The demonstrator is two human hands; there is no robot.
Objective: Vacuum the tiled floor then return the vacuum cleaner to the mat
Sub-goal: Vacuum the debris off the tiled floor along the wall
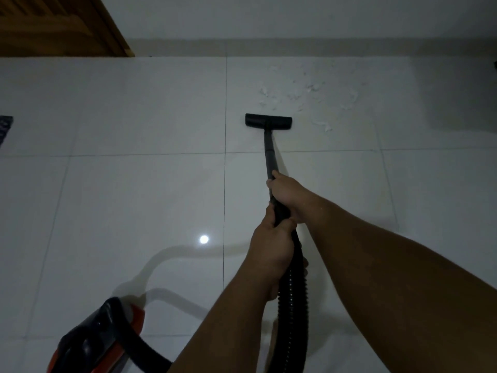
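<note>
A black vacuum wand [269, 149] slants down from my hands to a flat black floor nozzle [268, 121] resting on the white tiled floor [148, 117]. My right hand [286, 195] grips the wand higher up its tube, and my left hand [270, 246] grips the handle just behind it, where the ribbed black hose [293, 305] begins. White paper scraps [309, 95] lie scattered on the tile just beyond and to the right of the nozzle. The red and black vacuum body [99, 337] sits on the floor at the lower left.
A wooden door [59, 25] stands at the top left against a pale wall with a skirting strip [269, 48]. The edge of a dark patterned mat [5, 130] shows at the far left. A lamp reflection glints on the tile at centre.
</note>
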